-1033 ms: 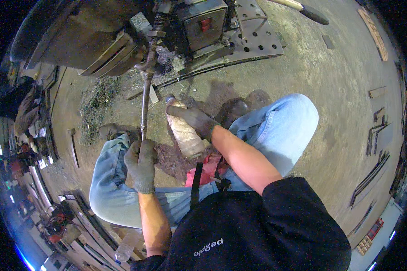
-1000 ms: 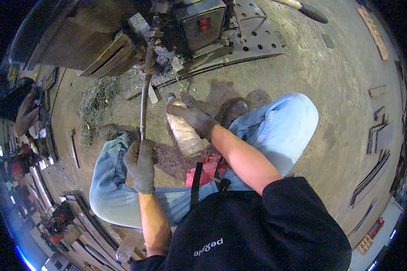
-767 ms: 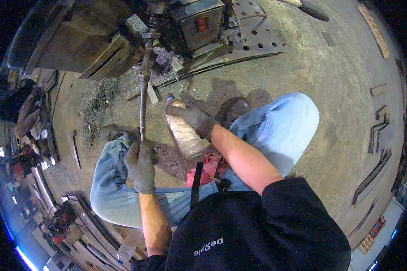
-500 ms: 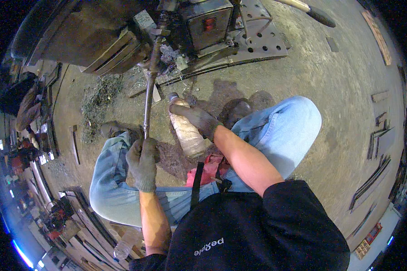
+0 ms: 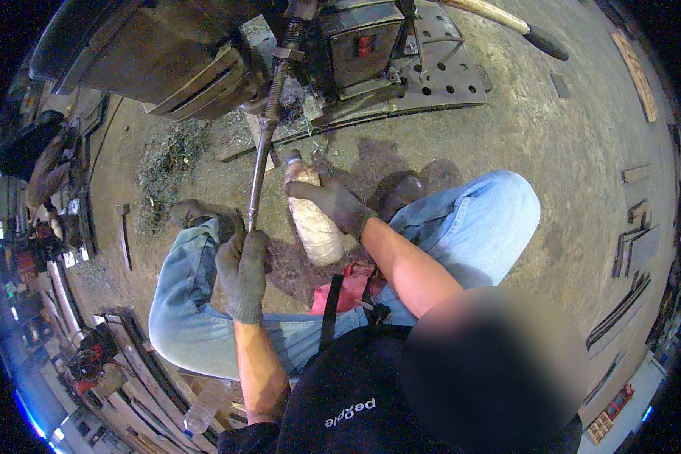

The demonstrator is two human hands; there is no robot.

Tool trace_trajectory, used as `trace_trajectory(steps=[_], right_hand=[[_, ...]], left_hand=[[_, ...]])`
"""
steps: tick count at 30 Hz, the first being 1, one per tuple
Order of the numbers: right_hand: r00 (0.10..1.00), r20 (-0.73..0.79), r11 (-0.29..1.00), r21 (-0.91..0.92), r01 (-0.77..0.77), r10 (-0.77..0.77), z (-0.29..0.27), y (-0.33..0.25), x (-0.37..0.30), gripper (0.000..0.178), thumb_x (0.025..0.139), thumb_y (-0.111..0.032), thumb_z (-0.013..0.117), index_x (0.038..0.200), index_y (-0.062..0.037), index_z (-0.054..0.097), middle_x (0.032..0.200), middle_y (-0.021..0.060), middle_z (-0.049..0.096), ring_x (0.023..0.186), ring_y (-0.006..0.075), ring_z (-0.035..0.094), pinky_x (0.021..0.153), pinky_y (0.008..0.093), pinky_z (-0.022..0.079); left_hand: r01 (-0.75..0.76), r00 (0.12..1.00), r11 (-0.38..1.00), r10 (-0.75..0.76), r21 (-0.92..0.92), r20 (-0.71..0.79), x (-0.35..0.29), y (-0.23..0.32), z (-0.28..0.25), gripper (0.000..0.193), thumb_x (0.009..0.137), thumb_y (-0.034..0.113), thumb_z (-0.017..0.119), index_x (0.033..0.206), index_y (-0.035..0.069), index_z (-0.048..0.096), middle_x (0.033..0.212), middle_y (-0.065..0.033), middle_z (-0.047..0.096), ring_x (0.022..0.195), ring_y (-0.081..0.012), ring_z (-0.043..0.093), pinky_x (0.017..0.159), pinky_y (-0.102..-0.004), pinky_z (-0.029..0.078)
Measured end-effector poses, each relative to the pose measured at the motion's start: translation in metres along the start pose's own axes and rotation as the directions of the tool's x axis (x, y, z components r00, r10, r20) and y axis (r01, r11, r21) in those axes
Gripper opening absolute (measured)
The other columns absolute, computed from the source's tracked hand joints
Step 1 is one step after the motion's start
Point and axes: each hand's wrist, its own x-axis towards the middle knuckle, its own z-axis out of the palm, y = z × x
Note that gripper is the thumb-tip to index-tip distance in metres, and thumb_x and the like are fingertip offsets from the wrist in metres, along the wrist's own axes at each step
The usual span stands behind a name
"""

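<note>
Leaning a little further past twelve o'clock than a second ago, the slim grey metal rod [image 5: 260,178] sits in the closed grip of the grey-gloved left hand [image 5: 242,272]. The grey-gloved right hand [image 5: 334,204] still holds the cloudy whitish plastic bottle [image 5: 315,233] near centre, neck toward eleven. Dark shavings [image 5: 170,170] litter the stained concrete floor [image 5: 537,129] at ten; a perforated steel plate [image 5: 440,79] lies at one.

A stained, grey-brown floor [image 5: 522,121] (paler in patches) spreads wide, bluish-white light [image 5: 29,414] glowing lower left
</note>
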Motion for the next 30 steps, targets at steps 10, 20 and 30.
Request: trace_trajectory(steps=[10,20,30], right_hand=[[0.971,0.23,0.974,0.199,-0.109,0.062,-0.008,-0.026,-0.02,0.058,0.085,-0.045,0.077,0.119,0.0006,0.068,0.1,0.0082,0.071,0.09,0.0156,0.067,0.08,0.0324,0.053],[0.919,0.356,0.865,0.392,-0.314,0.171,-0.013,-0.052,-0.03,0.044,0.092,-0.048,0.071,0.112,-0.0092,0.068,0.089,0.0026,0.067,0.072,0.0132,0.062,0.066,0.0311,0.051],[0.889,0.392,0.829,0.397,-0.394,0.235,-0.006,-0.04,-0.022,0.034,0.1,-0.043,0.063,0.115,-0.0123,0.065,0.095,-0.0006,0.063,0.08,0.0115,0.06,0.072,0.029,0.051]], left_hand=[[-0.049,0.998,0.996,0.053,0.08,-0.042,-0.004,-0.002,0.0,0.028,0.097,0.022,0.062,0.08,0.001,0.066,0.063,0.0027,0.056,0.055,-0.0069,0.047,0.049,-0.0264,0.035],[-0.036,0.995,0.972,0.012,0.234,0.1,-0.003,0.004,-0.009,0.038,0.1,0.034,0.055,0.092,0.0,0.07,0.064,-0.0063,0.061,0.058,-0.0123,0.054,0.053,-0.0324,0.043],[-0.284,0.959,0.908,0.26,0.308,0.116,0.0,-0.003,-0.015,0.037,0.094,0.038,0.064,0.089,0.003,0.07,0.07,-0.0184,0.066,0.062,-0.0321,0.063,0.058,-0.044,0.047]])
